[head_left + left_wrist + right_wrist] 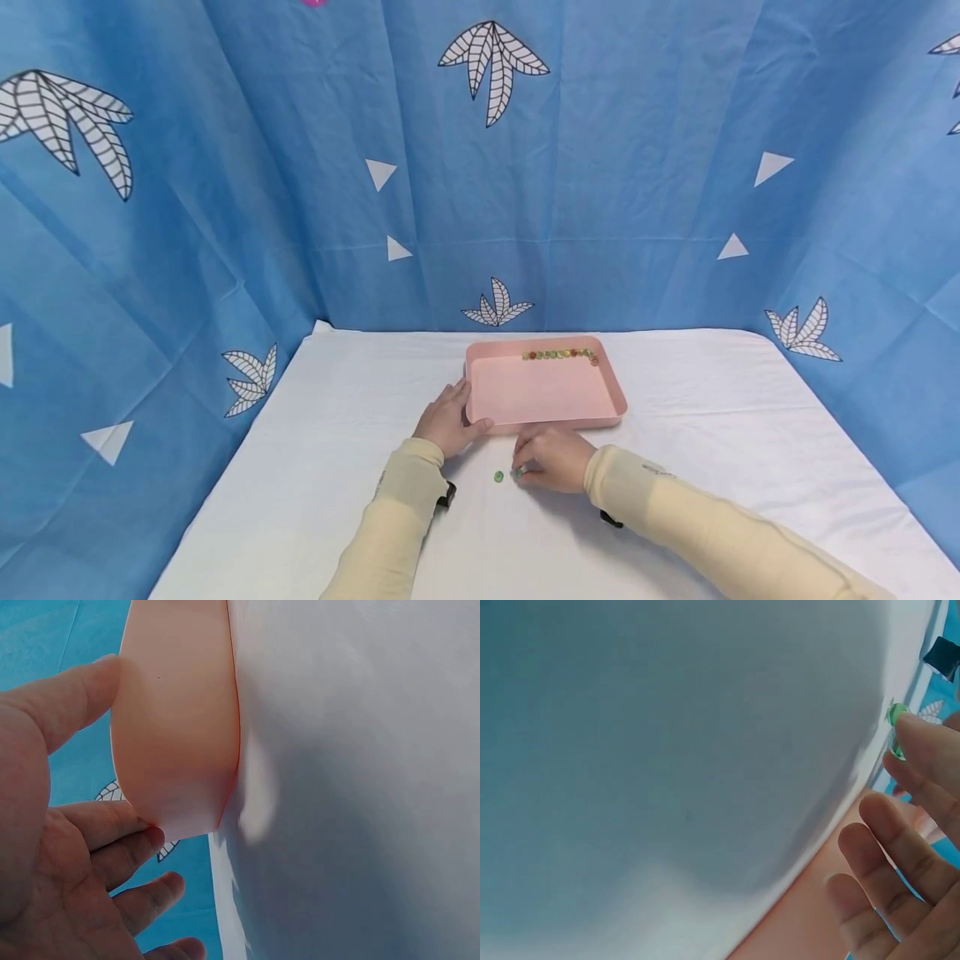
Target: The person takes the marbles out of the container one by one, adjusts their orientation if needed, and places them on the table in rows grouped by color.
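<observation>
A shallow pink tray (540,392) lies on the white tablecloth. My left hand (447,419) holds its near left corner; in the left wrist view the thumb (94,686) meets the rim, and the index fingertip touches the corner. Just in front of the tray, my right hand (555,458) pinches a small green glass marble (518,472) between thumb and index finger, low over the cloth. Another green marble (498,477) lies on the cloth to its left. Both marbles show partly in the right wrist view, behind the thumb (922,739).
A row of several small marbles (555,355), green, yellow and reddish, lines the tray's back wall and bends round its far right corner. Blue patterned curtains (600,167) stand behind and at both sides of the table (705,400).
</observation>
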`<control>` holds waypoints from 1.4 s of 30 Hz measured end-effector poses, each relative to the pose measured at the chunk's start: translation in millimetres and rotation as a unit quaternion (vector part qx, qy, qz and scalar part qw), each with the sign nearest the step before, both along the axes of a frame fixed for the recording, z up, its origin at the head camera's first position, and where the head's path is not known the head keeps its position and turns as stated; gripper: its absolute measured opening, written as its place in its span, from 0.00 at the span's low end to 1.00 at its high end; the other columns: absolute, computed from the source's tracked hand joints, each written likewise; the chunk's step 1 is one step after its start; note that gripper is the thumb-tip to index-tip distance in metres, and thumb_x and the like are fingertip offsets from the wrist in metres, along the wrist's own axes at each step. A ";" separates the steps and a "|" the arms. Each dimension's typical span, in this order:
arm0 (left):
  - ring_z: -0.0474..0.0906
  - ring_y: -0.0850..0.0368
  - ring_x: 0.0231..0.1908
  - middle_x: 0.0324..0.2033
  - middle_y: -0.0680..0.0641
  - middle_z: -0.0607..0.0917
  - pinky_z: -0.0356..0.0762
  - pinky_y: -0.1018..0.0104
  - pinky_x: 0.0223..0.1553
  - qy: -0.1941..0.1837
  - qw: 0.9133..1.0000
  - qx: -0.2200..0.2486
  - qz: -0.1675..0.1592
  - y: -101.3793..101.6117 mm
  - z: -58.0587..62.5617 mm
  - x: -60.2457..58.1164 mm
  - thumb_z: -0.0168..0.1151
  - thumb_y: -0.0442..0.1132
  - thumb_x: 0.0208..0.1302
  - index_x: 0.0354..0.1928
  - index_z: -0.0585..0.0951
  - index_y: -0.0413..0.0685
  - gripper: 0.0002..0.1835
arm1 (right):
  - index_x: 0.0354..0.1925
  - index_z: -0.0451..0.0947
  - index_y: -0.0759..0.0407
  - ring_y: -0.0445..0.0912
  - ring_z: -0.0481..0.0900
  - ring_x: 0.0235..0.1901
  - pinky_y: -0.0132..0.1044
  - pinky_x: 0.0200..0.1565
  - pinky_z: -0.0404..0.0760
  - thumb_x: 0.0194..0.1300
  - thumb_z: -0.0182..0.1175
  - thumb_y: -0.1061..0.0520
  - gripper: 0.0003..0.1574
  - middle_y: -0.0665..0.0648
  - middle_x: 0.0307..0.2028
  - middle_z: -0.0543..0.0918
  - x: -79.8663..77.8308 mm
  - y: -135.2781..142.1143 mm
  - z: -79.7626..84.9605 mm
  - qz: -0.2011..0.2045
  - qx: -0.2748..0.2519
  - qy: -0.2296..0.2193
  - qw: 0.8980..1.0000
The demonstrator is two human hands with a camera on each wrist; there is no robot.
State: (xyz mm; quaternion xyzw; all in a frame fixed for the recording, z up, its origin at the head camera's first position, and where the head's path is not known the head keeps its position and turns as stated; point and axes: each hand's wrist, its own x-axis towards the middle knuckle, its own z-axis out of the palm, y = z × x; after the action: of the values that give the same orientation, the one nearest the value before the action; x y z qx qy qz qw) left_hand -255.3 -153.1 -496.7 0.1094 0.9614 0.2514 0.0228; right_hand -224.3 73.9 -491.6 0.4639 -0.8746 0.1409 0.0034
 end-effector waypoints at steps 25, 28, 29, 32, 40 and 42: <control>0.52 0.40 0.71 0.72 0.43 0.59 0.53 0.41 0.67 0.002 1.000 0.005 0.002 1.0 1.7 0.6 0.62 0.58 0.61 0.72 0.60 0.41 0.44 | 0.34 0.89 0.46 0.36 0.79 0.38 0.29 0.43 0.79 0.53 0.74 0.52 0.07 0.45 0.38 0.83 2.1 -4.0 1.1 -0.008 0.021 0.006 1.000; 0.52 0.40 0.71 0.72 0.43 0.59 0.53 0.42 0.67 0.001 1.000 0.005 0.004 0.8 1.1 0.5 0.62 0.58 0.61 0.72 0.60 0.41 0.44 | 0.34 0.89 0.46 0.37 0.79 0.39 0.29 0.43 0.79 0.53 0.74 0.52 0.08 0.46 0.39 0.83 1.8 -4.0 0.5 -0.007 0.025 0.010 1.000; 0.52 0.40 0.71 0.72 0.43 0.59 0.54 0.42 0.67 0.001 1.000 0.004 0.004 0.8 0.5 0.3 0.62 0.58 0.61 0.72 0.60 0.41 0.45 | 0.34 0.89 0.46 0.37 0.79 0.39 0.29 0.43 0.79 0.53 0.74 0.51 0.08 0.46 0.39 0.83 1.6 -4.0 0.6 -0.008 0.027 0.011 1.000; 0.52 0.40 0.71 0.72 0.44 0.59 0.54 0.42 0.68 0.001 1.000 0.004 0.006 0.2 -1.4 -0.2 0.63 0.59 0.61 0.72 0.60 0.42 0.45 | 0.34 0.89 0.47 0.37 0.79 0.39 0.30 0.44 0.79 0.53 0.74 0.51 0.08 0.46 0.40 0.83 1.4 -3.4 0.7 -0.011 0.029 0.008 0.999; 0.51 0.40 0.71 0.72 0.43 0.60 0.54 0.42 0.67 0.004 1.000 0.002 0.003 0.2 0.6 0.5 0.62 0.59 0.61 0.72 0.60 0.41 0.44 | 0.35 0.89 0.46 0.36 0.79 0.38 0.29 0.43 0.79 0.52 0.74 0.50 0.09 0.45 0.39 0.83 -1.1 -2.6 -1.9 -0.007 0.026 0.009 1.000; 0.51 0.40 0.71 0.72 0.43 0.59 0.53 0.41 0.67 0.003 1.000 0.001 0.004 0.5 0.8 0.9 0.62 0.59 0.61 0.72 0.60 0.41 0.44 | 0.35 0.89 0.46 0.36 0.79 0.38 0.29 0.43 0.79 0.52 0.74 0.50 0.09 0.45 0.38 0.83 -1.7 -3.2 -2.5 -0.003 0.022 0.009 1.000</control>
State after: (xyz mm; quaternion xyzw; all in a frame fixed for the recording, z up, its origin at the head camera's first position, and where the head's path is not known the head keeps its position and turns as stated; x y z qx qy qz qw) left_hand -254.4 -152.6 -496.0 0.1059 0.9618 0.2518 0.0191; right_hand -226.1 70.7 -494.1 0.4622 -0.8790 0.1170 0.0015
